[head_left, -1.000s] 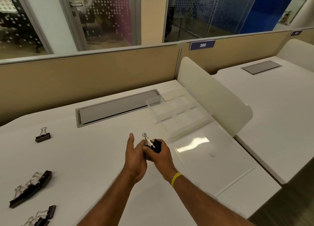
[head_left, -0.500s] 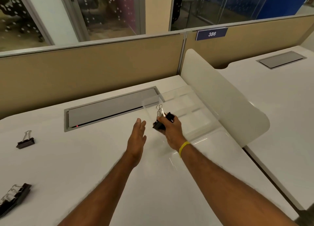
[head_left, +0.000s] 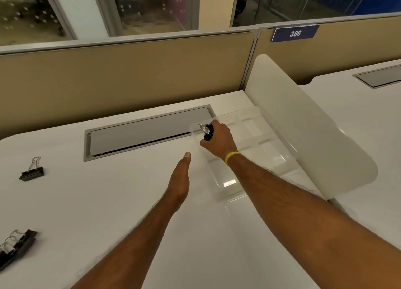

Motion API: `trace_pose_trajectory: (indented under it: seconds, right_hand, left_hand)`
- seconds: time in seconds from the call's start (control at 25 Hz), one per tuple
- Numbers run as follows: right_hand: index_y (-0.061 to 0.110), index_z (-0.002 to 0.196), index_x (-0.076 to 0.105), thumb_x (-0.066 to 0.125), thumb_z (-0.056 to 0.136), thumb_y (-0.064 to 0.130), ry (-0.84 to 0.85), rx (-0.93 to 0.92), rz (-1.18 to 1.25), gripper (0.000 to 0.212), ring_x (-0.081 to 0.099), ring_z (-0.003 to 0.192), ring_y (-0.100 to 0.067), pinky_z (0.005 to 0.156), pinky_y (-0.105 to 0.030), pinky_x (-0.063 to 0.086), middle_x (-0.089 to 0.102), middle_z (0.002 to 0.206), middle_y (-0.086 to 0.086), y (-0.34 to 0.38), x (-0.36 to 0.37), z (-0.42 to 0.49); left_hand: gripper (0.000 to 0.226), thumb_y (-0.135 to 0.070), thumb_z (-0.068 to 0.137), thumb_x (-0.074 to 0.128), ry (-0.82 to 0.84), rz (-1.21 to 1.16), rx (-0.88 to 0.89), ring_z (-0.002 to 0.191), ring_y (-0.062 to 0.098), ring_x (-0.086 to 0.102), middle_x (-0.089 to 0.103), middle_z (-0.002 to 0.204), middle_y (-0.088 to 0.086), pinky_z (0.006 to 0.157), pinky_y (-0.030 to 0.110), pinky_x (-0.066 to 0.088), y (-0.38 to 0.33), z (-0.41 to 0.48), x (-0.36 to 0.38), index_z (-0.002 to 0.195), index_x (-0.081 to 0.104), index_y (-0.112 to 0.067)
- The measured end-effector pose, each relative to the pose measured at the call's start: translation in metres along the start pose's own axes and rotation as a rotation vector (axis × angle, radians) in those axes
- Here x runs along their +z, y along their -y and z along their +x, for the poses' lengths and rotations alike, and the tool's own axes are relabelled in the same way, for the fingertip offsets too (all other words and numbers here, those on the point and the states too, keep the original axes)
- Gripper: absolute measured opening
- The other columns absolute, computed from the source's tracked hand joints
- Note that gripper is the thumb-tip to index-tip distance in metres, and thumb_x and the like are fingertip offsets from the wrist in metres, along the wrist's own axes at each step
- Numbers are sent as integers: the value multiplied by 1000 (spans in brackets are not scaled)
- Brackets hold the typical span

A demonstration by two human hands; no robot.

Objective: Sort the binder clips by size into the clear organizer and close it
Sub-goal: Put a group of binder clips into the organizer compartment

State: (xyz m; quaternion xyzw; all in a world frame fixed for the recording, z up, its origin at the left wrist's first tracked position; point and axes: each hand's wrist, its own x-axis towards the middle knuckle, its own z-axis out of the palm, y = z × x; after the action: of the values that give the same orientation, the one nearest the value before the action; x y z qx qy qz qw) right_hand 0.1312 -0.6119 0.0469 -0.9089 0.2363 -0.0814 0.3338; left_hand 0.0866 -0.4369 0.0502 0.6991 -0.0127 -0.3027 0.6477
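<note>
Far to the left of the clear organizer (head_left: 256, 152), a row of black clips (head_left: 15, 248) lies slantwise, its long axis running from near-left to far-right. A single clip (head_left: 32, 172) sits beyond it, body lying crosswise, wire handles pointing away. Just left of the organizer, the left hand (head_left: 180, 180) is flat, fingers straight, holding nothing. Over the organizer's far-left corner, the right hand (head_left: 219, 141) curls around a bunch of clips (head_left: 207, 132), their wire handles pointing left.
</note>
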Motion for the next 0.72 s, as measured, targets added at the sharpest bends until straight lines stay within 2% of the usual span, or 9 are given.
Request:
trace_pose_trajectory:
  seconds: [0.16, 0.36, 0.52, 0.72]
  right_hand:
    - [11, 119, 53, 72, 81, 27, 37, -46, -147, 45, 56, 103, -29, 91, -38, 52, 52, 117, -13, -3, 5, 1]
    - [14, 132, 48, 68, 84, 29, 6, -71, -196, 54, 46, 122, -26, 96, -40, 48, 49, 132, -9, -2, -6, -8]
    - [13, 134, 47, 63, 83, 24, -34, -61, -190, 54, 44, 123, -26, 94, -41, 46, 49, 134, -7, -9, -23, -28]
    - [12, 133, 48, 64, 83, 25, -36, -63, -188, 53, 43, 125, -26, 97, -36, 41, 50, 136, -7, -22, -29, -76]
  left_hand:
    - [55, -47, 102, 22, 15, 80, 25, 145, 15, 25, 27, 158, -3, 121, 42, 18, 1, 1, -6, 152, 23, -23]
    - [54, -45, 102, 26, 9, 148, 76, 144, 14, 25, 29, 157, -3, 118, 33, 17, -1, -11, -18, 151, 27, -21]
    - [59, -52, 98, 33, -36, 264, 133, 142, 12, 29, 33, 155, -3, 115, 29, 20, 3, -23, -33, 148, 33, -22]
    - [76, -70, 89, 29, -90, 516, 157, 144, 14, 27, 31, 156, -4, 119, 41, 20, 8, -42, -53, 149, 32, -24]
